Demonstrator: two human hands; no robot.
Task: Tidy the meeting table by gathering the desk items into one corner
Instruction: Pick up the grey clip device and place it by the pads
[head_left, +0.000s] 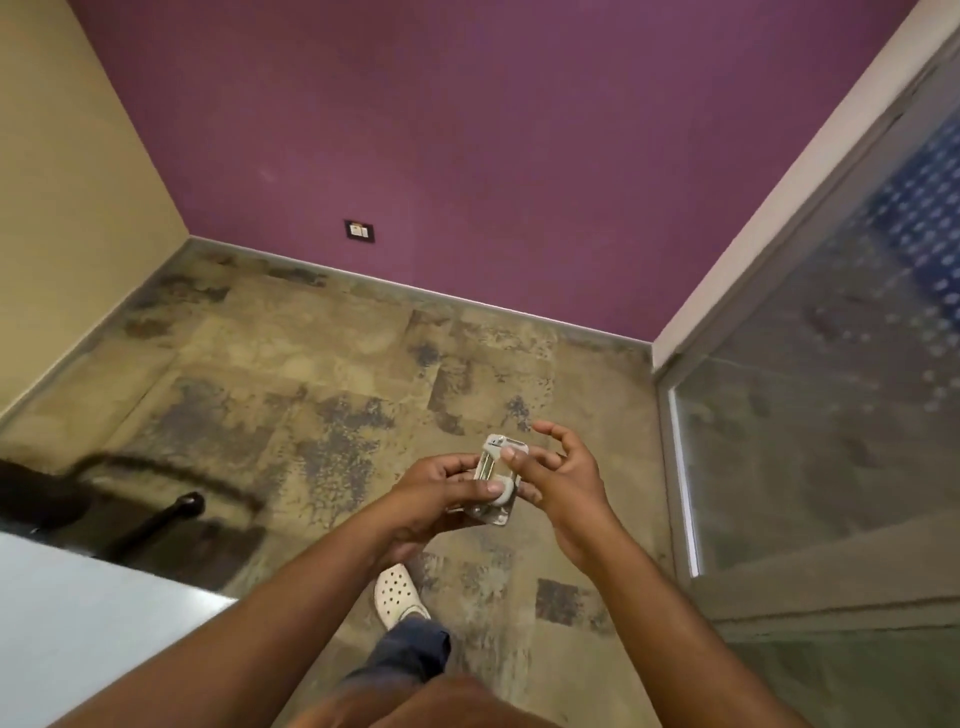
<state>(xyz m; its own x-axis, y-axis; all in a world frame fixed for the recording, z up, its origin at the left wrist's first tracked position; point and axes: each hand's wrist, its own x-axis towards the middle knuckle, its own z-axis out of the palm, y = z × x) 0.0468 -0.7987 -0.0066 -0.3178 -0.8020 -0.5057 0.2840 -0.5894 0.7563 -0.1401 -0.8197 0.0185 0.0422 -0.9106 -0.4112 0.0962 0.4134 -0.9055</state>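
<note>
The table (78, 623) corner shows at your lower left. Your left hand (436, 493) grips a small clear dispenser (496, 480) above the floor (311, 389). Your right hand (561, 478) is half open, its thumb (514, 457) touching the dispenser's top.

Both hands (441, 493) (563, 467) forward, close together — fingers (545, 428) curled, pinching.

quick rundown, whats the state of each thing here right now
small clear device: held up over the floor, off the table
left hand: grip closed on the device, thumb on its white wheel
right hand: fingers spread, thumb tip touching the device's top
white table: only a bare corner in view
glass door: cannot tell whether open or shut
</note>
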